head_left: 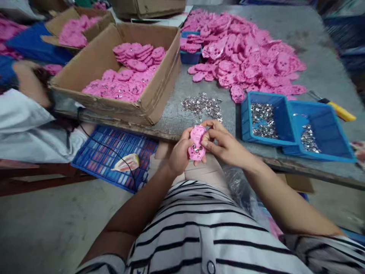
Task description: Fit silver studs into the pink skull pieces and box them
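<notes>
A pink plastic piece with small shiny metal bits on its lower end is held over my lap, just off the table's front edge. My left hand grips its left side, thumb on the face. From the right, my right hand pinches the piece's other edge with thumb and fingers; whether a small metal part is between those fingertips cannot be made out. Just beyond my hands, small silvery metal parts lie loose on the grey table.
A large heap of pink pieces covers the back of the table. At left stands a cardboard box with more. Blue bins of metal parts and a yellow-handled tool are at right. Another person's arm shows far left; a blue crate is below.
</notes>
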Action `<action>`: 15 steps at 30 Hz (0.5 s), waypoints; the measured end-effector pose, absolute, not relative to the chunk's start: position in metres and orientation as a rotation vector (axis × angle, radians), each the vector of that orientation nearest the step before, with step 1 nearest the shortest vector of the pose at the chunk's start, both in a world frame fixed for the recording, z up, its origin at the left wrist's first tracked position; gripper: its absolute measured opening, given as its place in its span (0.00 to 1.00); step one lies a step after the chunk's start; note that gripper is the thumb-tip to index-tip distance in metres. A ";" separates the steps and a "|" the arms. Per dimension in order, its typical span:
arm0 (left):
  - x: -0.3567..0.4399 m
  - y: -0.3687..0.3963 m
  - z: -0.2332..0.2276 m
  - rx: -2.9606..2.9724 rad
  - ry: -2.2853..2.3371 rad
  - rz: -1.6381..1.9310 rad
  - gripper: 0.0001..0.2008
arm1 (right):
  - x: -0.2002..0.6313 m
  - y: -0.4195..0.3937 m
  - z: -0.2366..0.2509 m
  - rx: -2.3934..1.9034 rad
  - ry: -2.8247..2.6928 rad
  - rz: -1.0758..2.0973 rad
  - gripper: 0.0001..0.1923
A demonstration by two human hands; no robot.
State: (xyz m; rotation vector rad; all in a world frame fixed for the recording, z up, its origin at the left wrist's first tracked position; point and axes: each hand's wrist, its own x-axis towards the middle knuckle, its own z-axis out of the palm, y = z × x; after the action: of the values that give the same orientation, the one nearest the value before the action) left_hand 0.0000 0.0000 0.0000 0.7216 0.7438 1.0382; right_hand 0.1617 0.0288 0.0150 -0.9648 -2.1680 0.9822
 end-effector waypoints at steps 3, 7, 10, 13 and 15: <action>0.001 0.001 -0.002 0.714 0.726 1.023 0.24 | 0.162 0.029 0.013 -0.979 -2.150 0.984 0.10; 0.002 0.003 -0.003 0.713 0.742 1.019 0.24 | 0.162 0.029 0.012 -1.011 -2.135 0.982 0.10; 0.002 0.003 -0.004 0.723 0.763 1.012 0.24 | 0.161 0.029 0.012 -1.026 -2.140 0.965 0.10; 0.002 0.003 -0.005 0.743 0.774 1.005 0.23 | 0.160 0.028 0.012 -1.032 -2.143 0.950 0.10; 0.002 0.004 -0.007 0.749 0.794 1.012 0.23 | 0.160 0.028 0.012 -1.037 -2.142 0.943 0.11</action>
State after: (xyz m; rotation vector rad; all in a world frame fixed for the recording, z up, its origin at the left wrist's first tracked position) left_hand 0.0021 0.0038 -0.0073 0.7492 0.7937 1.0123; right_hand 0.1602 0.0280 0.0122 -1.0369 -2.1419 0.9431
